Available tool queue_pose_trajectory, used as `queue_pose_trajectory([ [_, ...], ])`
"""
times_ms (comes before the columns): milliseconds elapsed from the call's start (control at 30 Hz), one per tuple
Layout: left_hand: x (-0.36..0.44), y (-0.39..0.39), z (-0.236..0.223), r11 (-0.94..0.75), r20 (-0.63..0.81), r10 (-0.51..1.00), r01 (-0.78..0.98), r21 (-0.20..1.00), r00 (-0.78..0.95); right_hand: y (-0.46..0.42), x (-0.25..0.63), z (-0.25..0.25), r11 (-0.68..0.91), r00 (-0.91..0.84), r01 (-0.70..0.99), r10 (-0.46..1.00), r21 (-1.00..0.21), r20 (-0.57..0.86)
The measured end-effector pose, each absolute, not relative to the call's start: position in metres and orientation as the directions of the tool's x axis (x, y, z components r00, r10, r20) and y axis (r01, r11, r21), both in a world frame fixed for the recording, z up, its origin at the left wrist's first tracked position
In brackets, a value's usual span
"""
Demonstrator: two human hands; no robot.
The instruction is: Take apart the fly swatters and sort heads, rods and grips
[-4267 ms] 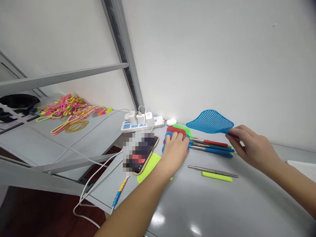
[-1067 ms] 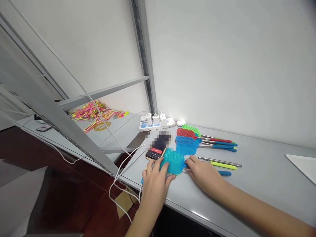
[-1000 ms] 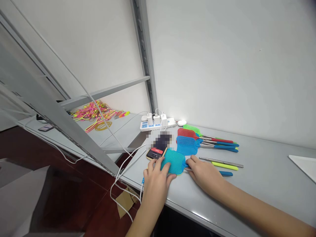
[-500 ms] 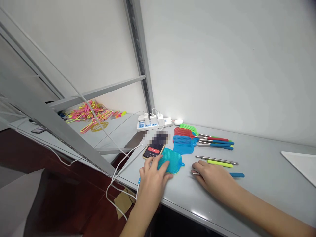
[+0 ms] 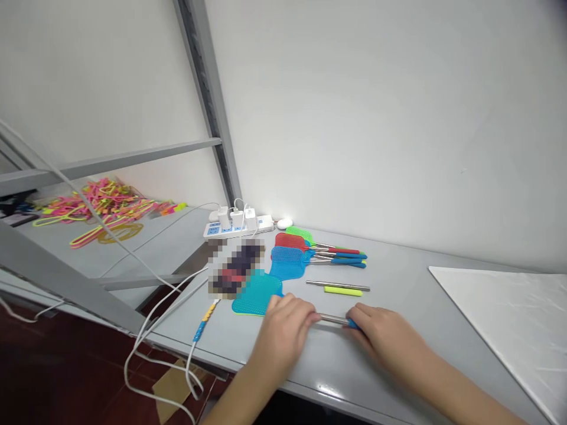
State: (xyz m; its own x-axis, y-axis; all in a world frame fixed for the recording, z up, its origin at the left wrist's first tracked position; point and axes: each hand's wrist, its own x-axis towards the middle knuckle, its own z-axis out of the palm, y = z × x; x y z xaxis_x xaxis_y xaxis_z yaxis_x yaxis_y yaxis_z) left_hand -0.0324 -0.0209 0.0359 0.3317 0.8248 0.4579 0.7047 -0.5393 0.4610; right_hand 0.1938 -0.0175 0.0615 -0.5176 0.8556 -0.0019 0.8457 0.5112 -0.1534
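My left hand [image 5: 287,324] is closed around the left end of a thin metal rod [image 5: 333,319], close to the neck of a teal mesh fly swatter head [image 5: 257,295]. My fingers hide whether rod and head are joined. At the rod's other end, my right hand [image 5: 378,327] grips the blue handle [image 5: 353,323], mostly covered by the fingers. Just beyond lie a loose metal rod [image 5: 339,286] and a yellow-green handle [image 5: 343,291]. Farther back, several fly swatters are stacked, with blue [image 5: 287,262], red [image 5: 290,241] and green [image 5: 299,235] heads.
A blurred-out phone [image 5: 237,268] and a cable lie left of the teal head. Behind them stands a power strip [image 5: 266,223] with plugged chargers. A grey metal frame [image 5: 217,118] rises at left, past which pink and yellow bands [image 5: 104,200] are piled. A white sheet [image 5: 500,313] lies at right.
My left hand has left the top of the teal head and now grips the rod beside its neck. My right hand has shifted from the rod to its blue handle. The view has turned right.
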Motion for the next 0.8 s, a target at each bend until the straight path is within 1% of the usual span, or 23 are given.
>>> queue_pose_trajectory([
  [67, -0.04, -0.018, 0.037, -0.521, 0.444, 0.841, 0.683, 0.512, 0.309, -0.022, 0.213, 0.063, 0.457, -0.476, 0.864, 0.878, -0.211, -0.046],
  [133, -0.041, -0.019, 0.038, -0.536, 0.452, 0.835, 0.649, 0.54, 0.314, -0.028, 0.225, 0.068, 0.435, -0.468, 0.862, 0.88, -0.258, -0.082],
  [200, -0.038, -0.022, 0.04, -0.565, 0.487, 0.814, 0.624, 0.54, 0.316, -0.034, 0.231, 0.076, 0.424, -0.469, 0.858, 0.877, -0.288, -0.103],
  [233, -0.036, -0.024, 0.042, -0.581, 0.507, 0.801, 0.615, 0.533, 0.317, -0.037, 0.232, 0.081, 0.406, -0.464, 0.855, 0.877, -0.323, -0.126],
  [267, -0.034, -0.026, 0.044, -0.599, 0.526, 0.786, 0.608, 0.521, 0.324, -0.04, 0.234, 0.085, 0.372, -0.462, 0.842, 0.871, -0.392, -0.165],
  [333, -0.03, -0.029, 0.048, -0.638, 0.55, 0.753, 0.602, 0.48, 0.36, -0.042, 0.238, 0.093, 0.241, -0.484, 0.769, 0.824, -0.592, -0.293],
  [400, -0.023, -0.029, 0.053, -0.644, 0.565, 0.735, 0.644, 0.412, 0.375, -0.04, 0.244, 0.096, 0.026, -0.537, 0.634, 0.734, -0.773, -0.416],
  [433, -0.018, -0.028, 0.055, -0.634, 0.581, 0.726, 0.686, 0.357, 0.369, -0.038, 0.248, 0.096, -0.092, -0.562, 0.552, 0.693, -0.829, -0.451],
  [500, -0.005, -0.025, 0.057, -0.605, 0.636, 0.682, 0.768, 0.211, 0.362, -0.031, 0.256, 0.093, -0.3, -0.595, 0.384, 0.643, -0.873, -0.483],
  [567, 0.012, -0.019, 0.057, -0.617, 0.686, 0.591, 0.786, 0.047, 0.424, -0.025, 0.265, 0.09, -0.445, -0.607, 0.245, 0.622, -0.861, -0.494],
  [633, 0.027, -0.009, 0.057, -0.652, 0.697, 0.517, 0.756, -0.055, 0.497, -0.022, 0.272, 0.09, -0.518, -0.603, 0.173, 0.617, -0.837, -0.506],
  [700, 0.039, 0.005, 0.058, -0.704, 0.674, 0.455, 0.698, -0.127, 0.582, -0.023, 0.279, 0.093, -0.535, -0.581, 0.162, 0.627, -0.829, -0.519],
  [800, 0.049, 0.031, 0.059, -0.813, 0.539, 0.358, 0.539, -0.223, 0.763, -0.028, 0.285, 0.1, -0.477, -0.497, 0.257, 0.68, -0.84, -0.538],
])
